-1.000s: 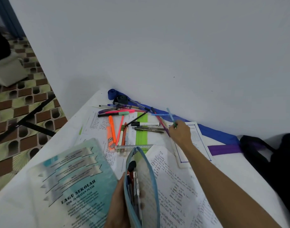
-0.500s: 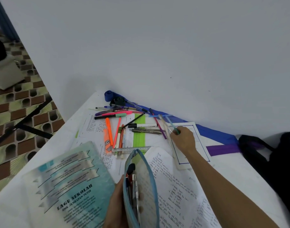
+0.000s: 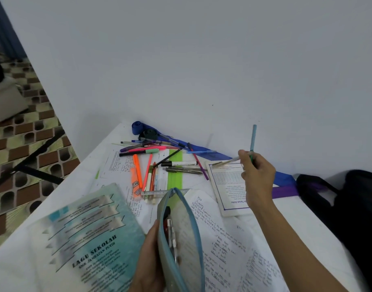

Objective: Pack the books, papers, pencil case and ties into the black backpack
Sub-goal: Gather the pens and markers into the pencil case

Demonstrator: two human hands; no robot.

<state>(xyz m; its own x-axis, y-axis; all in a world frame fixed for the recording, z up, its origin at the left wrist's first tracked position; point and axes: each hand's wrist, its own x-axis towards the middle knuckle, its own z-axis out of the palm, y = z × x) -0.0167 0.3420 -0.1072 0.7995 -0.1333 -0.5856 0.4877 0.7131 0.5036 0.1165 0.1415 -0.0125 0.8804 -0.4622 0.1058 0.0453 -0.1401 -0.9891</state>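
My left hand (image 3: 148, 262) grips an open translucent pencil case (image 3: 181, 239) with a blue zip, a few pens inside it. My right hand (image 3: 257, 175) is raised above the table and pinches a light-blue pen (image 3: 253, 140) upright, together with a clear ruler-like strip (image 3: 225, 162). Several loose pens and markers (image 3: 157, 163) lie scattered on handwritten papers (image 3: 218, 239). A teal book (image 3: 86, 234) lies at the front left, a white booklet (image 3: 225, 184) under my right hand. A blue tie (image 3: 202, 147) and a purple tie (image 3: 284, 191) run along the wall. The black backpack (image 3: 353, 207) sits at the right.
The white table (image 3: 22, 260) stands against a pale wall (image 3: 181, 60). Its left edge drops to a patterned tiled floor (image 3: 16, 144) with a black folding frame (image 3: 33, 167). A dark roll (image 3: 148, 133) sits at the table's far corner.
My right hand has lifted from the table with the light-blue pen and the clear strip, moving right and up. The left hand keeps holding the pencil case.
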